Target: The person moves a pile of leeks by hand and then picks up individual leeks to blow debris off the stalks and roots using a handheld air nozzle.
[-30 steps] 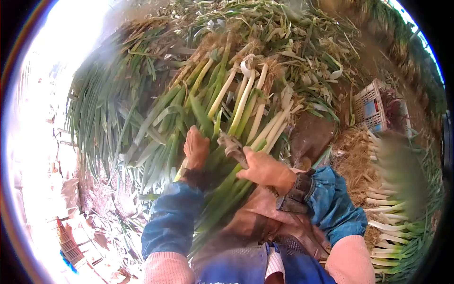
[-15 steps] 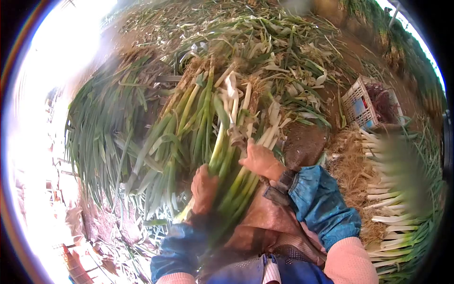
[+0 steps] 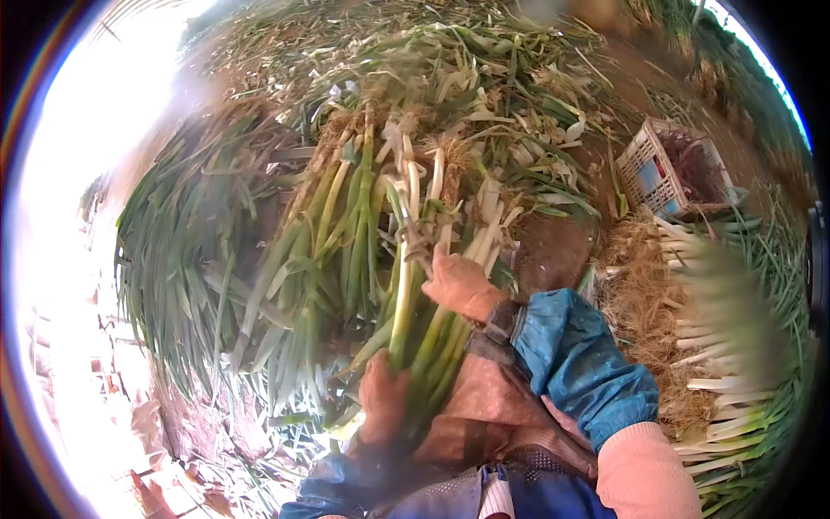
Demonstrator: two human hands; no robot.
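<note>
Long green onions with white stalks and brown roots lie in a bundle before me, their leaves towards my lap. My left hand is closed round the green part of one green onion, low over my lap. My right hand is closed higher up, beside the white stalks; what its fingers grip, by a greyish peeled or knotted piece, is too small to make out. More white stalks with leaves pass under my right hand.
A large heap of green leaves lies at the left. Peeled leaves and scraps cover the ground ahead. A plastic crate with reddish strands stands at the right, above a row of cleaned green onions and a pile of roots.
My left hand has moved down towards my lap. My right hand has shifted slightly left. The green onion between them now shows more of its white stalk.
</note>
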